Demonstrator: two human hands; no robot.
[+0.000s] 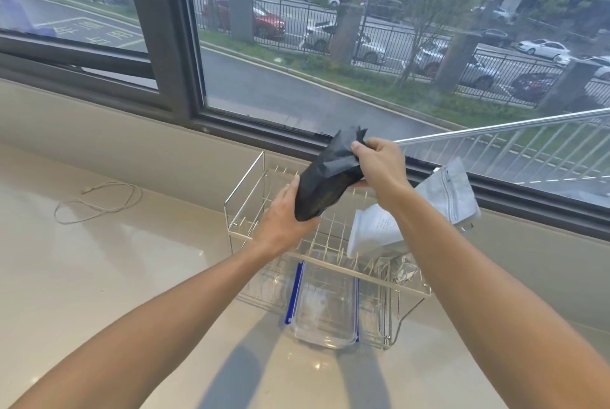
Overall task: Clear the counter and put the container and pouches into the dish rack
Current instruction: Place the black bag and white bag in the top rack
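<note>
I hold a black pouch (pixel 326 177) tilted above the upper tier of the wire dish rack (pixel 246 177). My right hand (pixel 379 161) pinches its crumpled top end, and my left hand (pixel 280 220) grips its bottom end from below. A white pouch (pixel 373 233) and a grey pouch (pixel 457 190) lean on the rack's upper tier at the right, partly hidden by my right forearm. A clear plastic container with blue clips (pixel 325 303) rests in the lower tier. A crinkled silvery pouch (pixel 401 268) lies in the lower tier at the right.
The rack stands on a glossy beige counter (pixel 99 260) against a low beige wall under a large window (pixel 330 45). A thin looped cord (pixel 99 200) lies on the counter to the left of the rack.
</note>
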